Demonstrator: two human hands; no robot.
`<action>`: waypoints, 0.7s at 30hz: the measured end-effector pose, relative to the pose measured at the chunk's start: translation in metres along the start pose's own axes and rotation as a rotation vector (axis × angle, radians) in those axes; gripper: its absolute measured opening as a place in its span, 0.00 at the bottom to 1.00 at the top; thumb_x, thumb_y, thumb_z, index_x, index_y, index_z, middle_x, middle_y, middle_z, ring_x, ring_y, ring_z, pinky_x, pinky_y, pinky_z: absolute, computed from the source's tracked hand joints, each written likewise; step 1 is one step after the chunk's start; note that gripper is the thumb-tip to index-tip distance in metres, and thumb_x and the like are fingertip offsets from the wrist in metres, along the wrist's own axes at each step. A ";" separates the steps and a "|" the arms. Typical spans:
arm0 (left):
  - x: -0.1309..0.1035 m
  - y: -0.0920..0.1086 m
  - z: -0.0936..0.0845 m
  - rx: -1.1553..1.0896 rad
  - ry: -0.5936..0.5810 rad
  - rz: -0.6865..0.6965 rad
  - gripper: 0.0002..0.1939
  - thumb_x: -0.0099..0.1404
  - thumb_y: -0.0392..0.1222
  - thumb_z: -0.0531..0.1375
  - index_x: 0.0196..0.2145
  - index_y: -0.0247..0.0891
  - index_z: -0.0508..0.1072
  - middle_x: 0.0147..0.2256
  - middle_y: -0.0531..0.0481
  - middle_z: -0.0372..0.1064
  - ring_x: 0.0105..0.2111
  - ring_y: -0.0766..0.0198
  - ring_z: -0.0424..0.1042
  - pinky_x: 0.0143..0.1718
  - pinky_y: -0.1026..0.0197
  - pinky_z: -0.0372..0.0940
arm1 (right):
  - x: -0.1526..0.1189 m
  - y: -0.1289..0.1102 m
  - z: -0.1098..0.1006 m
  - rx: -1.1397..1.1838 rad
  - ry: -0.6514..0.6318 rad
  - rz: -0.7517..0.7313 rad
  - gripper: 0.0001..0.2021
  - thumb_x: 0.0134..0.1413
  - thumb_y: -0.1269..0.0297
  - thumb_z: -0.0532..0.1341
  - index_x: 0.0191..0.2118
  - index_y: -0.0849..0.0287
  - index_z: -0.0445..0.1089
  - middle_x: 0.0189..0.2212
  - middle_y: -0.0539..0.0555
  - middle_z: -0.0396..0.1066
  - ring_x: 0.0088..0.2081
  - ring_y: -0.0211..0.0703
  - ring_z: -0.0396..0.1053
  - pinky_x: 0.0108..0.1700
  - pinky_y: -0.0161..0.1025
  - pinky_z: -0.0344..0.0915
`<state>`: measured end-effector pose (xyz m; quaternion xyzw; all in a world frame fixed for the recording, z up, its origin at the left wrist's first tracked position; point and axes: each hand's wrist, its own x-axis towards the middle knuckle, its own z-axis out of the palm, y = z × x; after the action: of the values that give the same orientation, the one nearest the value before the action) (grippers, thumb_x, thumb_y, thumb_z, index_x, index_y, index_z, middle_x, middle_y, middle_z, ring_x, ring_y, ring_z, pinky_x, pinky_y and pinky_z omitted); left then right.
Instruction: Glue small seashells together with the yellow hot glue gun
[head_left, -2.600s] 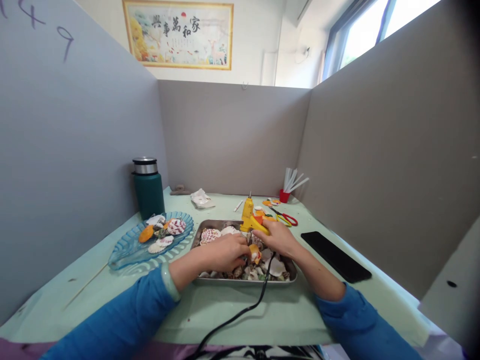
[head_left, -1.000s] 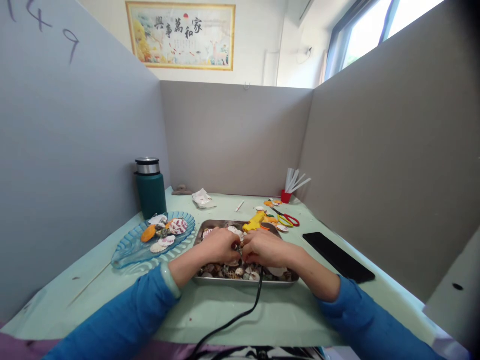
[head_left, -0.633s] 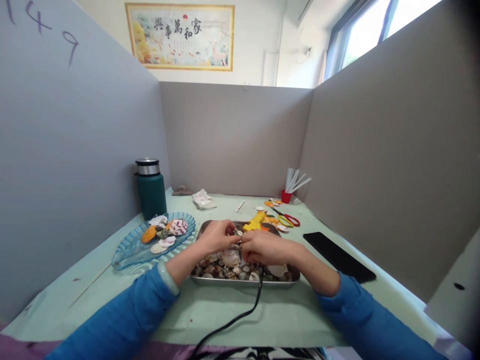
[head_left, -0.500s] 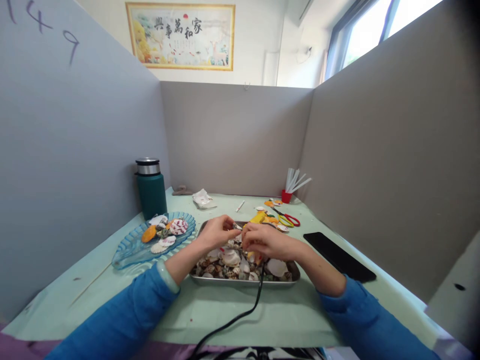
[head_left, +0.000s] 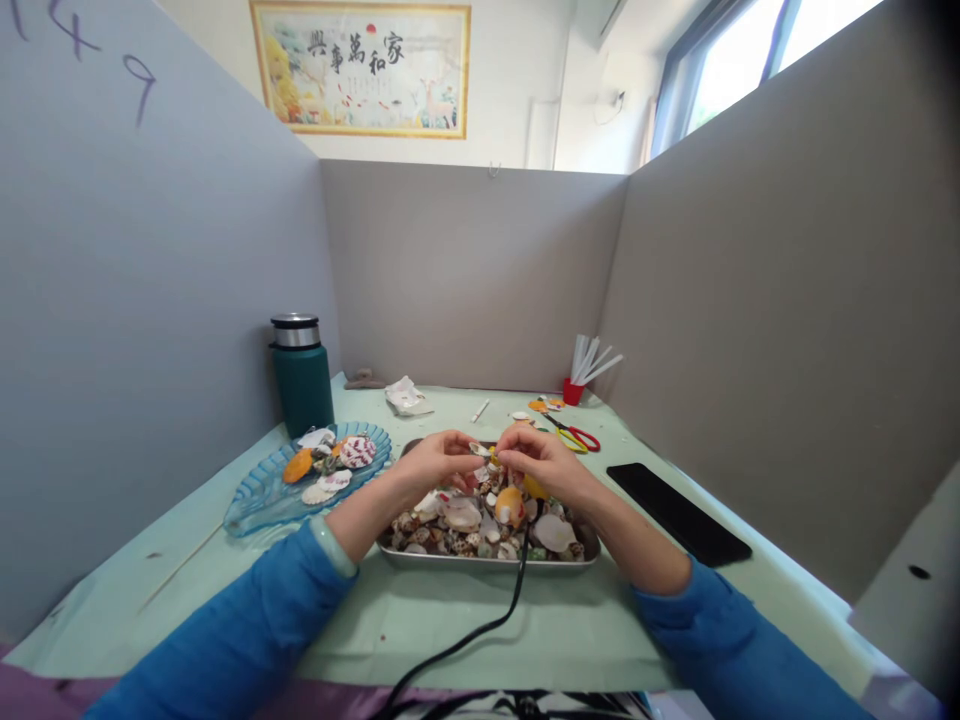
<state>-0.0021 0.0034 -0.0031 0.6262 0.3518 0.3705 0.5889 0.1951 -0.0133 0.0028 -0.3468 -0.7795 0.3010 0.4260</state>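
Note:
Over the near-middle of a metal tray (head_left: 487,566) filled with small shells, my two hands almost meet. My left hand (head_left: 442,465) pinches a small pale shell (head_left: 478,449) between thumb and fingers. My right hand (head_left: 544,465) is curled round a yellow glue gun (head_left: 536,487), mostly hidden under the palm, with a bit of yellow showing by the fingertips. A black cord (head_left: 517,585) runs from it toward me over the tray's rim. An orange shell (head_left: 510,507) lies on the pile just below my right fingers.
At left, a blue glass dish (head_left: 247,510) carries several shells, with a green flask (head_left: 302,385) behind. Scissors (head_left: 577,437), a red cup (head_left: 573,392) of white sticks and a black phone-like slab (head_left: 679,513) are at right. Grey partitions (head_left: 480,270) surround the table.
My right hand has turned, and the yellow glue gun has swung from beyond the hand to beneath the palm. My left hand stays nearly in place, its shell now plainer to see.

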 end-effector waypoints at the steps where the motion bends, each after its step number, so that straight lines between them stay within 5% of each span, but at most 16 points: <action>1: 0.000 0.000 -0.001 -0.084 -0.048 -0.035 0.21 0.47 0.42 0.68 0.37 0.34 0.65 0.24 0.53 0.67 0.24 0.67 0.70 0.30 0.60 0.65 | 0.000 0.000 0.001 -0.060 0.045 -0.011 0.11 0.51 0.58 0.58 0.31 0.62 0.69 0.29 0.52 0.66 0.29 0.36 0.63 0.33 0.33 0.61; 11: -0.002 0.003 -0.001 -0.295 -0.229 -0.141 0.19 0.50 0.32 0.64 0.41 0.34 0.67 0.32 0.49 0.68 0.27 0.68 0.69 0.24 0.66 0.61 | -0.003 0.009 0.012 -0.055 0.123 -0.019 0.11 0.54 0.58 0.56 0.33 0.61 0.68 0.20 0.48 0.64 0.21 0.33 0.59 0.24 0.31 0.56; 21: -0.010 0.007 0.010 -0.192 -0.245 -0.043 0.17 0.51 0.46 0.66 0.33 0.33 0.67 0.27 0.53 0.64 0.17 0.76 0.59 0.15 0.70 0.48 | -0.003 0.013 0.014 0.030 0.061 -0.089 0.07 0.57 0.61 0.56 0.35 0.60 0.67 0.23 0.49 0.67 0.20 0.32 0.59 0.23 0.30 0.56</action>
<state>0.0019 -0.0100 0.0035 0.5999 0.2537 0.3105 0.6923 0.1879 -0.0105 -0.0149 -0.3143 -0.7763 0.2824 0.4678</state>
